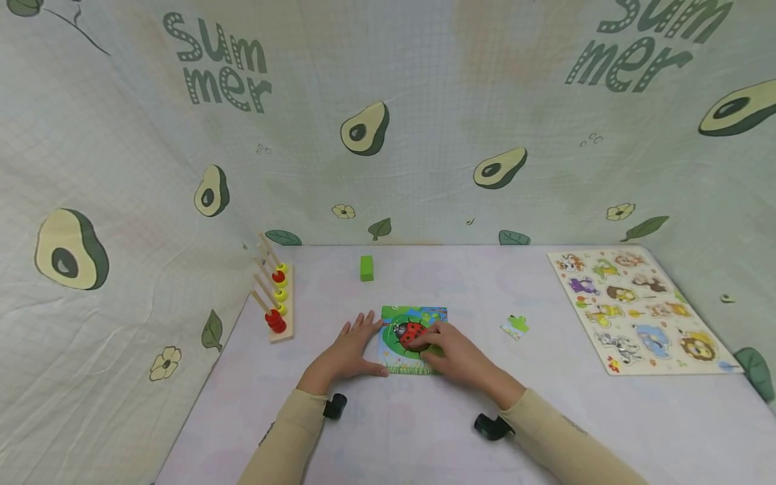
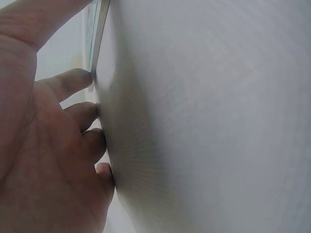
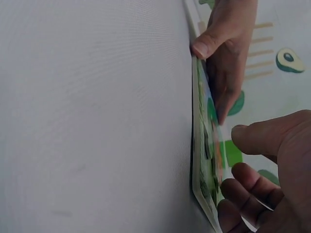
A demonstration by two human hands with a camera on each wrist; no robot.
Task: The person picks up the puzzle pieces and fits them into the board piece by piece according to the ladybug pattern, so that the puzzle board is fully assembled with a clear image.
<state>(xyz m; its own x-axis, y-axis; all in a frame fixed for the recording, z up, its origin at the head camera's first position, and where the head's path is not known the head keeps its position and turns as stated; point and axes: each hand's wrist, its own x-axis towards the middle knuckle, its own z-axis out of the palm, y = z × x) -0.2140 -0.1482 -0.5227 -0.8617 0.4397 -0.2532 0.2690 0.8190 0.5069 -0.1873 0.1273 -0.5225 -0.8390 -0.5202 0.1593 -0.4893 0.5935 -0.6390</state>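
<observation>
A small jigsaw puzzle board [image 1: 394, 364] with a red ladybug picture lies flat on the table. My left hand [image 1: 349, 350] is spread at its left edge, thumb at the near corner and index finger towards the far corner. In the left wrist view the other fingers [image 2: 82, 116] touch the table. My right hand [image 1: 451, 350] is over the ladybug, fingertips bent down to the board's right half. The right wrist view shows the right thumb [image 3: 255, 141] apart from the fingers, with nothing visible between them. Part of the picture is hidden beneath that hand.
A loose green-and-white puzzle piece [image 1: 515, 327] lies right of the board. Beyond the board stands a green block [image 1: 366, 268]. At the left is a wooden peg stand [image 1: 289, 296] with red and yellow beads; at the right, an animal puzzle board [image 1: 624, 313].
</observation>
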